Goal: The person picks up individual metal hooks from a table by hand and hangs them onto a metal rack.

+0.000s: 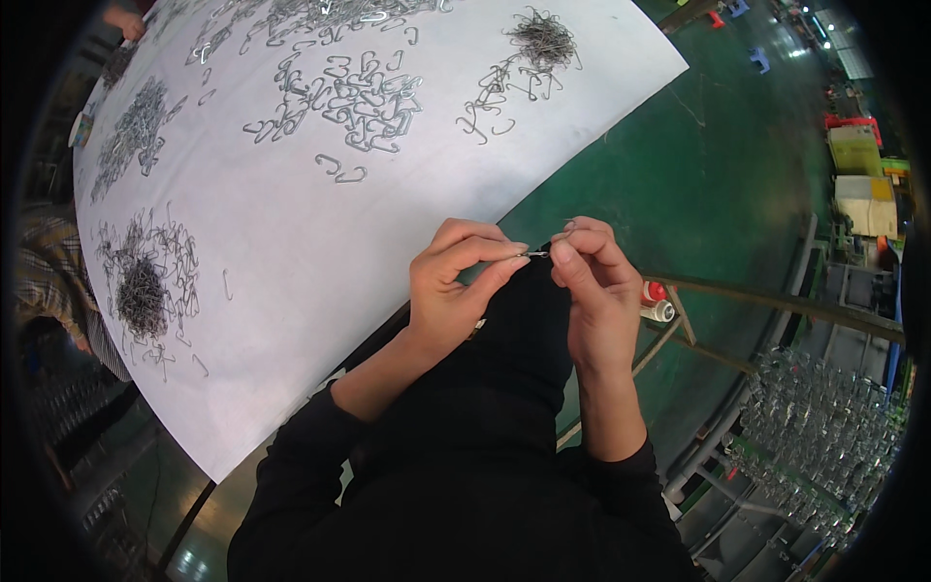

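Note:
Just beyond the table's near edge, my two hands meet over my lap. My left hand (pixel 451 281) pinches one end of a small shiny metal hook (pixel 534 254) between thumb and forefinger. The thumb and fingers of my right hand (pixel 594 281) close on its other end; a thin wire tip shows by those fingertips. Most of the hook is covered by my fingers. On the white tabletop (pixel 320 242), a loose spread of silvery metal hooks (pixel 369 102) lies ahead of me. A tangled heap of thin dark wire pieces (pixel 543 41) sits at the far right corner.
More hooks (pixel 136 126) and a dark wire heap (pixel 141 296) lie on the table's left side. A person in a plaid sleeve (pixel 48 262) is at the left; another hand (pixel 126 21) is at the far left. Racks of metal parts (pixel 815 436) stand right, beside a bar frame (pixel 776 299).

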{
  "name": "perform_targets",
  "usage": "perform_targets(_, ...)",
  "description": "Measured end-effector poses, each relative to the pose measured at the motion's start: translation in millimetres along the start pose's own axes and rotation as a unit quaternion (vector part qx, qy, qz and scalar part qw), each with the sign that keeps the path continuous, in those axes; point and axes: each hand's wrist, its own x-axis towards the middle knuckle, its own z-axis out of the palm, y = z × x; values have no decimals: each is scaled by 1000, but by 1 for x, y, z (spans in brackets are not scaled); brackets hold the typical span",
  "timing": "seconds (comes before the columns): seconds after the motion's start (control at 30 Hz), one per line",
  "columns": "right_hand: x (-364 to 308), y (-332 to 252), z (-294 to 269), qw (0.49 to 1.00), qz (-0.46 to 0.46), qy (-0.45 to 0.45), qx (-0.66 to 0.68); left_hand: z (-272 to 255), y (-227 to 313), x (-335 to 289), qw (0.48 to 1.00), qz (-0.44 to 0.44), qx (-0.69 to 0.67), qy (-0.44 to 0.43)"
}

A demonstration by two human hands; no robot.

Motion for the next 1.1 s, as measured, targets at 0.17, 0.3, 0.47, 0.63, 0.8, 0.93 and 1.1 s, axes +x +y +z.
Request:
perform_targets(0.17, -3, 7, -3, 996, -87, 8, -30, -6, 15, 3, 999, -27, 16, 1)
perform_targets(0.3, -4, 10, -4, 992, -112, 12, -50, -66, -11, 17, 963, 41, 261, 57)
perform_targets(0.47, -2, 12, -5, 991, -117, -3, -64, -118, -22, 29, 860, -50, 487, 145)
perform_targets(0.63, 0, 12, -5, 990, -123, -11, -70, -108, -38, 30, 777, -57, 610, 144)
perform_targets(0.8, 0, 15, -8, 989, -122, -24, -74, -92, -46, 46, 744, -86, 651, 128)
perform_targets(0.93, 0, 16, -9, 988, -130, -33, -71, -97, -46, 48, 732, -96, 669, 82)
perform_targets(1.1, -1, 16, -9, 989, -127, -30, -67, -114, -34, 41, 757, -71, 649, -2)
